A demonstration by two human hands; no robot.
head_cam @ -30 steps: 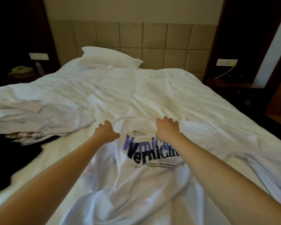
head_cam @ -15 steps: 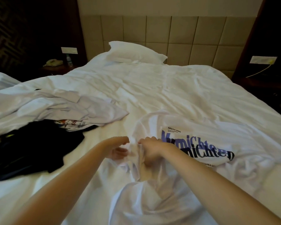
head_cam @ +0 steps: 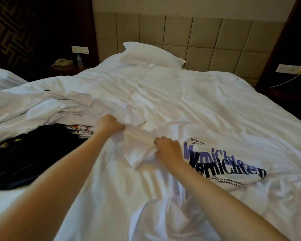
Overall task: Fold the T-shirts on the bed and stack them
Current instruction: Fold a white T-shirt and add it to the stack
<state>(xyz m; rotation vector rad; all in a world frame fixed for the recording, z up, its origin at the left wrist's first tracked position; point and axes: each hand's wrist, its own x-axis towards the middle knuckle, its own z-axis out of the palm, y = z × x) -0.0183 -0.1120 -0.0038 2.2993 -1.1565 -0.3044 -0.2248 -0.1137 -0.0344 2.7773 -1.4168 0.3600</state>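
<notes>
— Status of the white T-shirt (head_cam: 224, 146)?
— Lying on the bed (head_cam: 181, 94), print up. The hands have parted: the left hand (head_cam: 109, 125) grips the sleeve end, the right hand (head_cam: 167, 150) pinches cloth at its root, and the sleeve is now taut between them. Spreading, I judge; folding not begun.
— Markings?
— Right of the right hand: "ARGOO NOS", then "VerniChten" doubled, blue under black. Smaller lines unreadable.
</notes>
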